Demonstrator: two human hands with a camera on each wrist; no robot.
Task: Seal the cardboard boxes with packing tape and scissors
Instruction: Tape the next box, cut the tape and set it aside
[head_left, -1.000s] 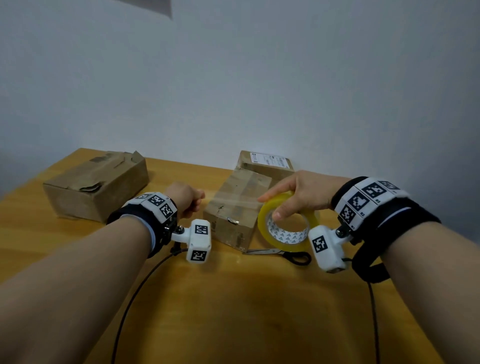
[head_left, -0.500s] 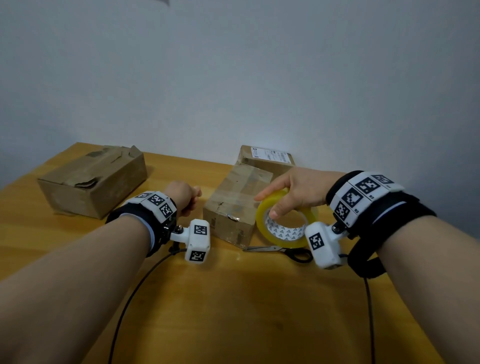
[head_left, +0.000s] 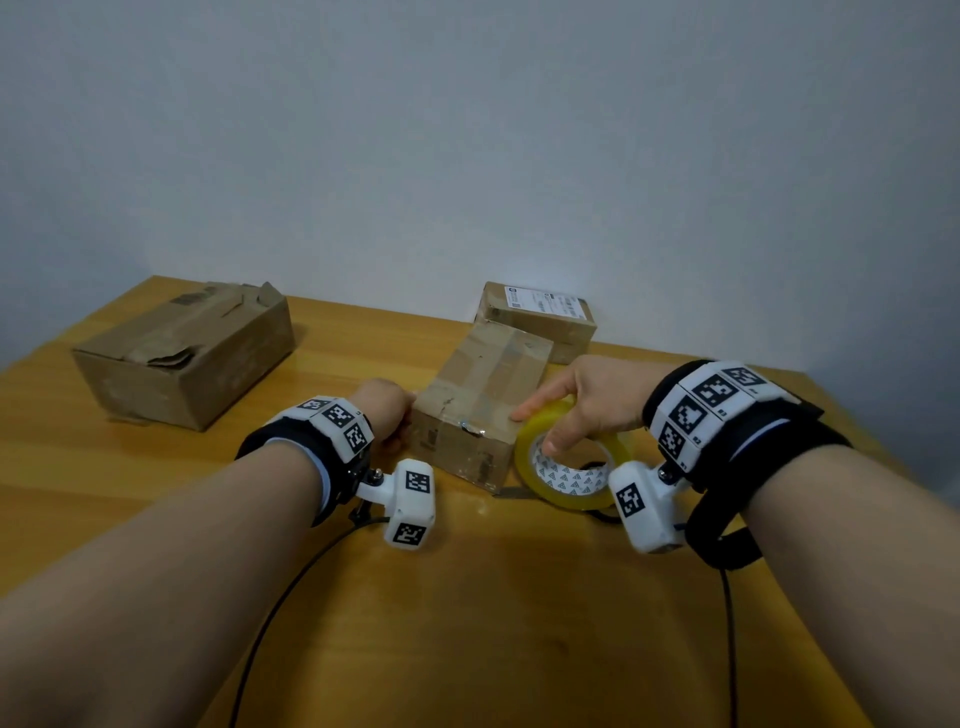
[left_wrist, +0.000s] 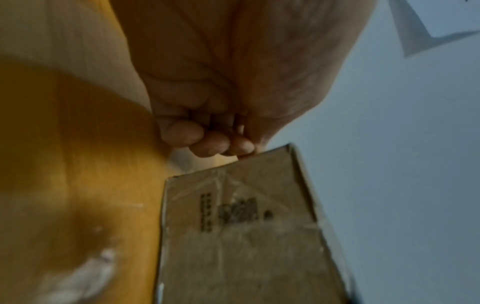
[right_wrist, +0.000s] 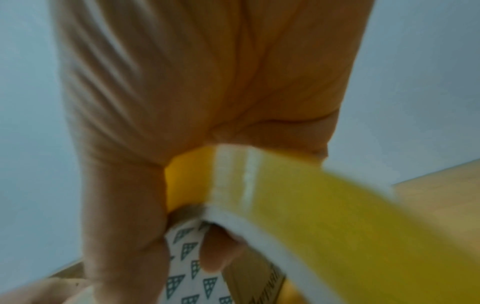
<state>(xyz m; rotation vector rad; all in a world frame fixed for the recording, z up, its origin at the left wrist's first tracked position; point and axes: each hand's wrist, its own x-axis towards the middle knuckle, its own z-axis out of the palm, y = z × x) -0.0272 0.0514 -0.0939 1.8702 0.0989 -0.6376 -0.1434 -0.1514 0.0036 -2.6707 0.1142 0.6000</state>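
Note:
A taped brown cardboard box (head_left: 483, 410) lies in the middle of the wooden table (head_left: 467, 623). My left hand (head_left: 387, 410) sits at its near left corner with the fingers curled. In the left wrist view the curled fingertips (left_wrist: 210, 144) touch the top corner of the box (left_wrist: 246, 236), and nothing shows in their grasp. My right hand (head_left: 582, 410) grips a yellow tape roll (head_left: 571, 467) upright beside the box's near right corner, index finger reaching onto the box top. The thumb (right_wrist: 221, 251) is hooked inside the roll's (right_wrist: 311, 205) printed core. The scissors (head_left: 511, 492) lie mostly hidden under the roll.
A larger box with torn flaps (head_left: 182, 358) stands at the back left. A small box with a white label (head_left: 540, 317) sits behind the middle one, against the wall. Black cables (head_left: 291, 587) trail from both wrist cameras over the near table.
Both hands have moved forward to the middle box. The left fist now touches its near left corner, and the tape roll has closed in on the near right corner.

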